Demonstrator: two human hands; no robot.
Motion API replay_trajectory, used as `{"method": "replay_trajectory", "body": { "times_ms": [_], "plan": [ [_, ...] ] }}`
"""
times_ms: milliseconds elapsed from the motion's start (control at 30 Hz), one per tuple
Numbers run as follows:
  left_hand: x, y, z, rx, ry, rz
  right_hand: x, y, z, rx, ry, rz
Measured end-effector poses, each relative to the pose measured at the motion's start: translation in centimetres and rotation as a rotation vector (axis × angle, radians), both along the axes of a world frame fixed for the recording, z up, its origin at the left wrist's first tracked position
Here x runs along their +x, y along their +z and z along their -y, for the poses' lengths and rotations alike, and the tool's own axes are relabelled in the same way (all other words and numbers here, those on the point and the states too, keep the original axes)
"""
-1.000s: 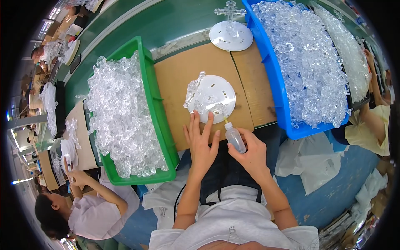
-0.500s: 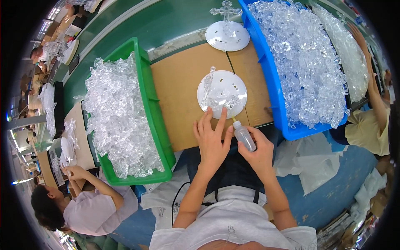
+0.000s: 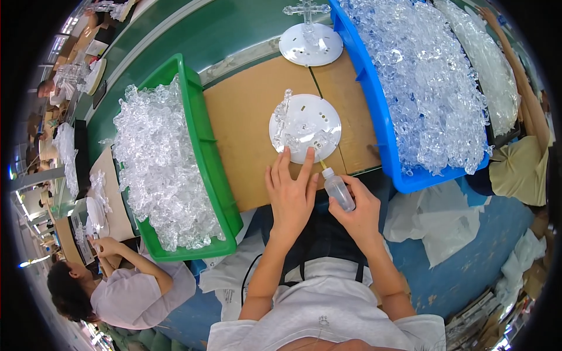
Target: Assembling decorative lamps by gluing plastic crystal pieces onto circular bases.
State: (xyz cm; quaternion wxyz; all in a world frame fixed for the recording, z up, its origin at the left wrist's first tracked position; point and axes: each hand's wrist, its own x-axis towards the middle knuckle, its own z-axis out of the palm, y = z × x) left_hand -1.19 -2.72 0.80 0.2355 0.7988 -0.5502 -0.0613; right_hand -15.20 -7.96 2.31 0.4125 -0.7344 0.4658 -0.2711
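A round white disc (image 3: 319, 113) with small slots lies on the cardboard in front of me. Clear plastic pieces rest on it, among them a long ornate piece (image 3: 282, 121) along its left side. My left hand (image 3: 291, 196) has its fingers stretched apart, with its fingertips at the clear parts on the disc's near edge. In my right hand (image 3: 360, 212) is a small translucent squeeze bottle (image 3: 339, 192) with a white cap. The bottle's thin yellowish tip points up-left at the near edge of the disc; exact contact cannot be made out.
A green bin (image 3: 202, 149) of clear plastic parts stands at the left, a blue bin (image 3: 373, 96) of similar parts at the right. Behind is another white disc (image 3: 295, 54) bearing a clear cross (image 3: 307, 11). Co-workers sit on both sides.
The whole view has shifted slightly, so the bench things appear a little further left. My hands keep nearly the same place at the disc, with the bottle still held.
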Motion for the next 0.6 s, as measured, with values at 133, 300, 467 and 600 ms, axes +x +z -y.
{"method": "replay_trajectory", "body": {
  "times_ms": [133, 300, 467, 600],
  "plan": [
    [-0.14, 0.15, 0.11, -0.008, -0.002, 0.029, 0.06, -0.09, -0.05, -0.014, 0.006, -0.012],
    [0.02, -0.03, 0.04, -0.006, -0.01, -0.021, 0.08, -0.25, -0.18, 0.051, -0.012, 0.023],
    [0.19, -0.19, -0.09, 0.01, -0.016, -0.032, -0.2, -0.39, -0.18, 0.125, -0.085, 0.047],
    [0.27, -0.18, -0.11, 0.009, -0.026, -0.03, 0.25, -0.31, 0.37, 0.074, -0.08, 0.044]
  ]
}}
